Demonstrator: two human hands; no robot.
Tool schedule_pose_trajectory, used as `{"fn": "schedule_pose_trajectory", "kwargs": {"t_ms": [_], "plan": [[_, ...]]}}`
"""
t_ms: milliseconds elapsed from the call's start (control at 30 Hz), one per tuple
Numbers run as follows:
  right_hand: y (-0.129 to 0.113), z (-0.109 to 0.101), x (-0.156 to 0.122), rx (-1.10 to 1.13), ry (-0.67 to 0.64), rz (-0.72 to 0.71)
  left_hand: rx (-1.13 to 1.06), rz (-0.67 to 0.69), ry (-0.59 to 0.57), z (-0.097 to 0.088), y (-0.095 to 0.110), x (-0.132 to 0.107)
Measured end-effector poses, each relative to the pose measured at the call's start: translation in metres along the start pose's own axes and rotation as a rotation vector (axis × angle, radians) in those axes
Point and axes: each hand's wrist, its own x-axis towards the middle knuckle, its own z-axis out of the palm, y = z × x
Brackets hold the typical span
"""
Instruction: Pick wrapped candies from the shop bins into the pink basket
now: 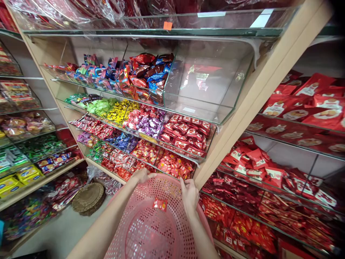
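I hold a pink perforated plastic basket tipped up against the bottom glass bin of a candy shelf. My left hand grips the basket's far rim on the left, fingers curled over it. My right hand grips the rim on the right, close to the wooden shelf post. One small red wrapped candy lies inside the basket near its upper rim. Just beyond the rim sits a bin of red and orange candies.
Tiered glass bins hold green, yellow, purple and red wrapped sweets; the top right bin looks bare. A slanted wooden post divides this rack from shelves of red packets. A round woven tray lies on the floor at left.
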Motion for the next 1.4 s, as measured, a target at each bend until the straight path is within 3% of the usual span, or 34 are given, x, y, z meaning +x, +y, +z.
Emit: {"fn": "schedule_pose_trajectory", "kwargs": {"t_ms": [200,400,567,700,867,1033,1133,1233,1400], "plan": [[-0.002,0.005,0.008,-0.230,-0.051,0.029,0.000,-0.016,-0.008,-0.006,0.003,-0.003],[-0.003,0.008,0.010,-0.247,-0.071,0.001,-0.042,-0.033,-0.024,-0.008,0.000,-0.004],[-0.007,-0.002,0.010,-0.169,-0.014,-0.006,-0.068,-0.029,-0.029,-0.006,-0.003,-0.004],[-0.013,-0.016,0.009,0.024,0.020,-0.064,-0.078,-0.022,-0.028,-0.005,-0.005,-0.005],[-0.020,-0.024,0.000,0.410,-0.131,-0.215,-0.059,-0.011,-0.004,-0.005,-0.007,-0.006],[-0.026,-0.017,-0.006,0.663,-0.216,-0.192,-0.067,-0.008,0.012,-0.005,-0.010,-0.007],[-0.024,-0.009,-0.005,0.895,-0.286,-0.109,-0.077,-0.012,0.011,-0.005,-0.012,-0.006],[-0.022,-0.003,-0.004,1.116,-0.368,0.087,-0.072,-0.009,0.015,-0.006,-0.014,-0.006],[-0.024,0.000,-0.003,1.306,-0.391,0.293,-0.061,0.019,0.043,-0.005,-0.018,-0.008]]}}
